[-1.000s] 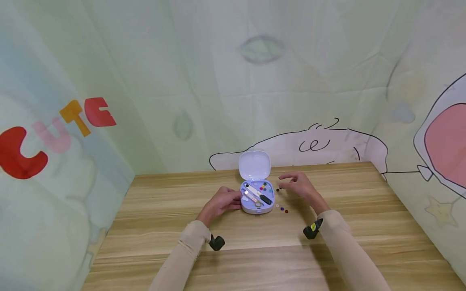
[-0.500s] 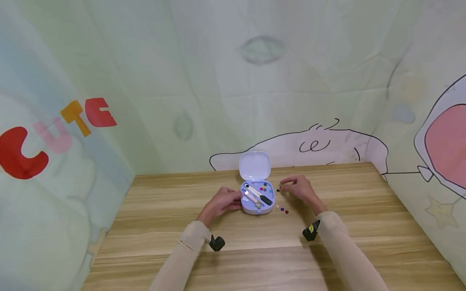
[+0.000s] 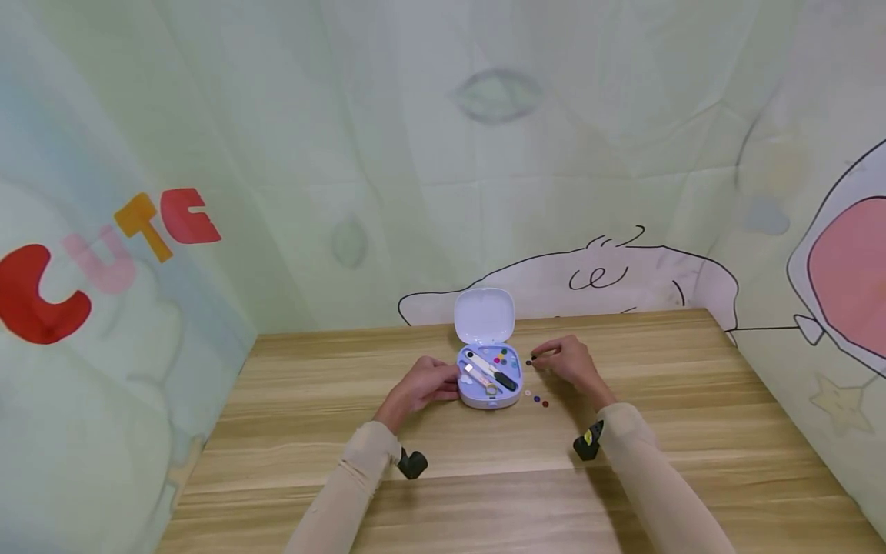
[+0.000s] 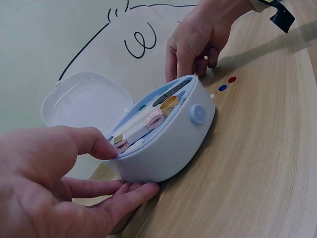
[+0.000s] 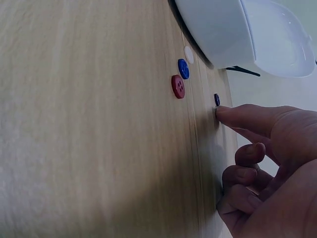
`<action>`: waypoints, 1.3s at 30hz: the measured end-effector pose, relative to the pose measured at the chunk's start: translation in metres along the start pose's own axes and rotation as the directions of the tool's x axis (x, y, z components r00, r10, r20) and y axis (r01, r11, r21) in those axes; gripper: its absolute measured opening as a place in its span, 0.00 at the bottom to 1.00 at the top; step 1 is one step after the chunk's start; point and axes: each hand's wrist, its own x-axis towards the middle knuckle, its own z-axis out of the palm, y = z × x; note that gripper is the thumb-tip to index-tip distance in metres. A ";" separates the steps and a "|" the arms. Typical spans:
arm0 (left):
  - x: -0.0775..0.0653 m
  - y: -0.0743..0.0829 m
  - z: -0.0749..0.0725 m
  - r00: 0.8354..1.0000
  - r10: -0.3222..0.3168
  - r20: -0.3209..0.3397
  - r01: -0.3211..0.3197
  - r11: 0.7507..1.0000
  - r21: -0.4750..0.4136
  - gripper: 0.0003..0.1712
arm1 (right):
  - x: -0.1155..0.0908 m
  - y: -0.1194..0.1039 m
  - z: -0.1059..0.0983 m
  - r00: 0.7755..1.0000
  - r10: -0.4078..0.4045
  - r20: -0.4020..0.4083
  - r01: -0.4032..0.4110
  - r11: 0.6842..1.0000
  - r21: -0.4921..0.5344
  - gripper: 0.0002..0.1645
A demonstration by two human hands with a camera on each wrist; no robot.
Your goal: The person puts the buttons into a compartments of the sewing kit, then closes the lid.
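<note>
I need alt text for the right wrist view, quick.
Right hand at a wooden table, just beside a small dark button; whether it pinches anything is unclear. A red button, a blue button and a pale button lie in a row near the white box, its lid open.

The head camera looks forward and down from above, far enough back to take in both sleeves (image 3: 346, 492), the wooden table (image 3: 291, 431) and the printed backdrop (image 3: 429, 192). The left wrist camera sits close behind the left hand (image 4: 54, 183), tilted, facing across the sewing box (image 4: 158, 166) toward the right hand (image 4: 200, 37). The right wrist camera looks closely along the tabletop, rolled sideways. All three share the box and the red button (image 5: 178, 87).
</note>
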 end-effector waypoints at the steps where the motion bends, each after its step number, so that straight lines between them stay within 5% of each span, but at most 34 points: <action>1: 0.000 0.000 0.000 1.000 -0.001 -0.001 0.001 1.000 0.002 0.16 | 0.000 0.000 0.000 1.000 -0.004 0.000 0.004 1.000 -0.006 0.12; 39: -0.001 0.002 0.000 1.000 -0.020 -0.007 0.020 1.000 0.008 0.16 | -0.004 -0.006 -0.002 0.997 0.077 0.025 -0.076 0.996 -0.039 0.05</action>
